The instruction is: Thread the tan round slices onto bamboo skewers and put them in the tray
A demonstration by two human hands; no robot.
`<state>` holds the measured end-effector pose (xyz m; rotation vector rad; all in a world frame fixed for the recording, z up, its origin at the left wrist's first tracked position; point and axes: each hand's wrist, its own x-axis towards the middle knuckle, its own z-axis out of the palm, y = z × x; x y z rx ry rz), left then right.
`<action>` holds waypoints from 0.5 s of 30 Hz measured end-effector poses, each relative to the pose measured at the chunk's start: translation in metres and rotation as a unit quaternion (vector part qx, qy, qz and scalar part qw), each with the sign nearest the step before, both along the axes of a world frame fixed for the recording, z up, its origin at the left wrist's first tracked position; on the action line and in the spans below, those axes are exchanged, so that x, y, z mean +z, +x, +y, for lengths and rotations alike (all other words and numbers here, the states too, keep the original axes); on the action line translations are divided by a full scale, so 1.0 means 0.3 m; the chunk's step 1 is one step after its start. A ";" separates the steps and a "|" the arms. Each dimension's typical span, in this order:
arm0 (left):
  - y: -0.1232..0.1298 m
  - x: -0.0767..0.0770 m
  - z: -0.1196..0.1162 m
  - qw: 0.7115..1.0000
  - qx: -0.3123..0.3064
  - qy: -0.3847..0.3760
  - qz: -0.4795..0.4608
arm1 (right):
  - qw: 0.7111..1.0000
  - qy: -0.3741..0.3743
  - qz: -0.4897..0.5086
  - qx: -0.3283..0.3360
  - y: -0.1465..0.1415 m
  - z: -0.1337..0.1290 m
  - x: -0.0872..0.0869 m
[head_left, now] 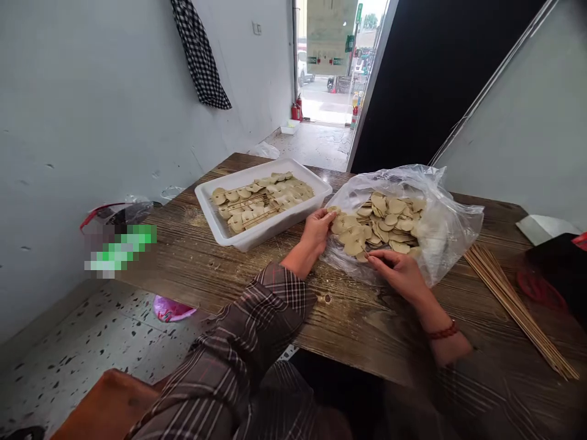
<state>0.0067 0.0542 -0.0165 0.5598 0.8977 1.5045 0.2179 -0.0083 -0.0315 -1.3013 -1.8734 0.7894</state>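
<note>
A clear plastic bag point(443, 229) lies spread on the table, with a heap of thin, pale beige round slices point(392, 217) in it. At the bag's left edge, my left hand point(316, 231) is closed on the far end of a row of overlapping slices point(352, 233). My right hand point(400, 272) pinches the near end of that row, where a thin stick, apparently a skewer, shows at the fingertips. Most of the stick is hidden by the slices. Left of my hands, a white plastic tray point(257, 239) contains several skewers of the same slices point(250, 198).
A bundle of bamboo skewers point(520, 311) lies on the wooden table point(348, 324) at the right. Beside it are red-handled scissors point(541, 290) and a dark item. A wall stands to the left; a glass door point(332, 91) is at the far end.
</note>
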 end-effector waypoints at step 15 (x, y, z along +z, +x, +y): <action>0.017 -0.024 -0.015 1.000 -0.002 0.008 0.006 | 0.998 -0.009 -0.062 -0.002 0.036 0.014 -0.040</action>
